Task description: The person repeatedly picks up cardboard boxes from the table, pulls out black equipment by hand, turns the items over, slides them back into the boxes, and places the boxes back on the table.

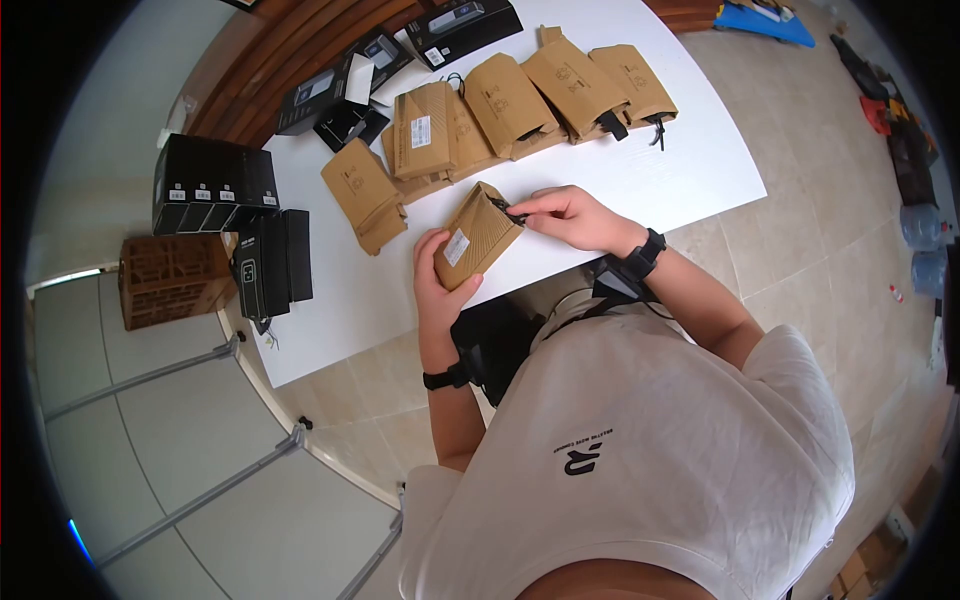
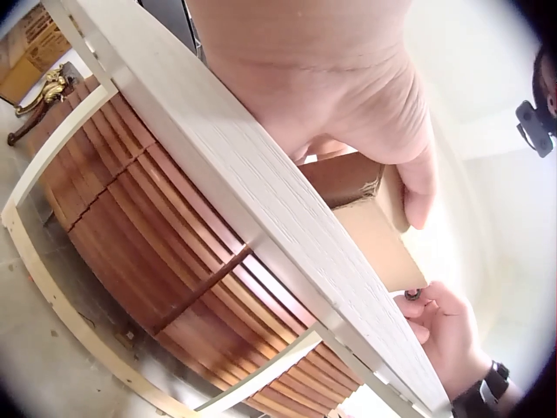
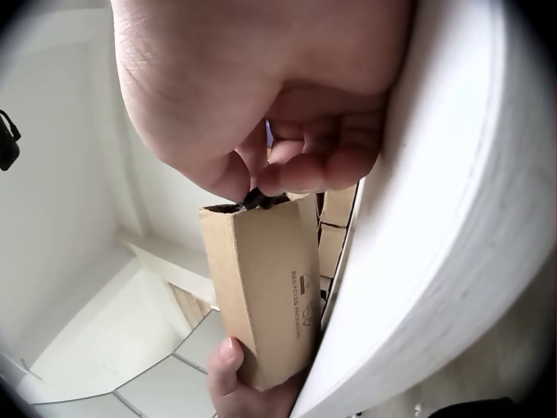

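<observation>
My left hand (image 1: 437, 287) grips a small brown cardboard box (image 1: 484, 243) with a white label, tilted over the near edge of the white table. The thumb lies along one side of the box and the fingers along the other. At the box's open end, my right hand (image 1: 577, 218) pinches a black cable-like piece (image 3: 259, 199) between thumb and fingertips. Part of that piece sits inside the opening, so its full shape is hidden. In the right wrist view, printed recycling marks show on the box's side, and left-hand fingers (image 3: 228, 366) support its lower end.
Several similar brown boxes (image 1: 505, 100) lie farther back on the white table (image 1: 690, 180), some with black cables sticking out. Black retail boxes (image 1: 460, 30) stand at the back. More black boxes (image 1: 215, 185) are stacked at the left, near a carved wooden box (image 1: 175, 280).
</observation>
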The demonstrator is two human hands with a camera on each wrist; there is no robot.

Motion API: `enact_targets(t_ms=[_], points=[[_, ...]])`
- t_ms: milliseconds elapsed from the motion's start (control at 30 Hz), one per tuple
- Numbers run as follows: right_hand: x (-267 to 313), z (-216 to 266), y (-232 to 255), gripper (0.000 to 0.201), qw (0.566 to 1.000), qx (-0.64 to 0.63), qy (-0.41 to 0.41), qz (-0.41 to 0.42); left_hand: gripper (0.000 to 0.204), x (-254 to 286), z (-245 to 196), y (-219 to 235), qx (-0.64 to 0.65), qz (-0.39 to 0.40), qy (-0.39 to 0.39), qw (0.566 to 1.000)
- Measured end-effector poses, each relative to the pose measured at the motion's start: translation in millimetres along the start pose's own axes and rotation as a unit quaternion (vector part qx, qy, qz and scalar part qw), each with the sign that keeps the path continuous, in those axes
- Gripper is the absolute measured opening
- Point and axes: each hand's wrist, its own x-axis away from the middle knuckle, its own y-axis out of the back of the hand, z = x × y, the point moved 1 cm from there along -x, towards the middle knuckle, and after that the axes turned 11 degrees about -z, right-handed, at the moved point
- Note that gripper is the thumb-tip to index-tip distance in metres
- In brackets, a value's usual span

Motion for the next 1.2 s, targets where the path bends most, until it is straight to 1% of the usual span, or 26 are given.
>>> enact_targets(t_ms=[67, 167, 200, 233, 267, 300, 367, 400, 433, 500, 533, 567, 600, 633, 700, 733, 800, 833, 867, 900, 933, 1000, 1033, 1100, 1133, 1200], points=[[2.0, 5.4, 0.6, 0.031, 0.999, 0.017, -0.019, 0.025, 0.072, 0.7, 0.3, -0.4, -0.013, 0.002, -0.005, 1.0], [1.8, 9.6, 1.4, 0.033, 0.998, 0.021, -0.045, 0.037, 0.071, 1.1, 1.9, -2.2, -0.012, -0.009, -0.011, 1.0], [1.2, 9.2, 0.6, 0.033, 0.998, 0.019, -0.043, 0.047, 0.069, 2.3, -0.7, -3.9, 0.013, -0.019, 0.006, 1.0], [1.5, 7.9, 0.6, 0.035, 0.997, -0.013, -0.064, 0.044, 0.068, 5.5, -3.2, -2.9, 0.038, -0.031, 0.023, 0.999], [0.6, 6.7, 0.9, 0.036, 0.995, -0.043, -0.084, 0.041, 0.068, 10.4, -2.0, 1.0, 0.034, -0.045, 0.023, 0.998], [0.2, 7.1, 0.4, 0.036, 0.994, -0.041, -0.081, 0.054, 0.067, 15.7, 3.0, 5.7, 0.035, -0.052, 0.031, 0.998], [2.1, 7.8, -0.4, 0.035, 0.996, -0.041, -0.077, 0.01, 0.067, 25.4, 11.6, 19.6, 0.036, -0.065, 0.032, 0.997], [3.7, 4.7, -0.4, 0.034, 0.996, -0.049, -0.08, 0.001, 0.067, 36.1, 14.2, 32.1, 0.062, -0.089, 0.046, 0.993], [3.5, 4.7, 0.0, 0.033, 0.996, -0.052, -0.075, -0.003, 0.068, 45.2, 13.1, 45.4, 0.089, -0.108, 0.062, 0.988], [4.4, 3.8, 0.2, 0.031, 0.995, -0.062, -0.075, -0.016, 0.067, 60.6, 1.5, 74.9, 0.051, -0.16, 0.097, 0.981], [4.4, 5.3, 1.0, 0.028, 0.997, -0.034, -0.075, 0.003, 0.067, 65.0, -4.2, 83.5, 0.048, -0.153, 0.103, 0.982], [4.6, 6.0, 1.4, 0.025, 0.997, -0.008, -0.075, 0.023, 0.064, 69.9, -8.6, 92.8, 0.024, -0.235, 0.153, 0.96], [4.2, 6.1, 0.8, 0.025, 0.996, -0.013, -0.082, 0.02, 0.062, 74.3, -10.3, 102.9, -0.002, -0.315, 0.201, 0.927], [3.7, 6.7, -0.7, 0.023, 0.997, 0.003, -0.074, 0.029, 0.062, 76.6, -2.0, 116.6, -0.007, -0.312, 0.209, 0.927], [3.7, 9.2, -1.9, 0.019, 0.996, 0.033, -0.065, 0.043, 0.059, 77.7, 25.8, 141.2, -0.119, -0.378, 0.194, 0.898], [5.5, 9.2, -2.5, 0.019, 0.996, 0.036, -0.071, 0.05, 0.059, 70.2, 24.6, 139.9, -0.117, -0.383, 0.202, 0.894], [3.0, 8.7, -1.8, 0.016, 0.996, 0.04, -0.066, 0.051, 0.064, 47.4, 21.8, 139.8, -0.203, -0.407, 0.252, 0.854], [2.6, 4.1, -3.1, 0.015, 0.997, 0.027, -0.058, 0.035, 0.064, 37.1, 23.9, 140.9, -0.199, -0.412, 0.254, 0.852], [2.9, 1.0, -2.8, 0.015, 0.997, 0.032, -0.056, 0.039, 0.068, 25.5, 25.7, 141.4, -0.299, -0.375, 0.238, 0.845], [3.5, 1.8, -2.3, 0.015, 0.997, 0.023, -0.059, 0.034, 0.072, 14.3, 27.4, 140.8, -0.394, -0.333, 0.22, 0.828], [3.8, 4.8, -0.9, 0.015, 0.998, 0.014, -0.063, 0.029, 0.072, 3.7, 28.4, 139.3, -0.388, -0.336, 0.219, 0.83], [5.1, 9.7, 0.3, 0.014, 0.997, 0.019, -0.072, 0.034, 0.08, -15.3, 31.2, 137.4, -0.391, -0.295, 0.216, 0.844], [5.2, 8.6, -0.1, 0.014, 0.997, 0.012, -0.073, 0.033, 0.08, -23.4, 38.8, 140.5, -0.386, -0.296, 0.214, 0.847], [5.0, 8.2, -0.2, 0.014, 0.997, 0.005, -0.074, 0.031, 0.081, -40.0, 47.9, 142.8, -0.425, -0.228, 0.171, 0.859], [4.9, 7.8, -0.1, 0.014, 0.997, 0.009, -0.072, 0.027, 0.081, -45.1, 48.9, 142.3, -0.42, -0.228, 0.168, 0.862], [5.3, 6.2, 0.0, 0.014, 0.997, 0.009, -0.073, 0.03, 0.08, -51.6, 50.4, 141.4, -0.447, -0.202, 0.153, 0.858]])
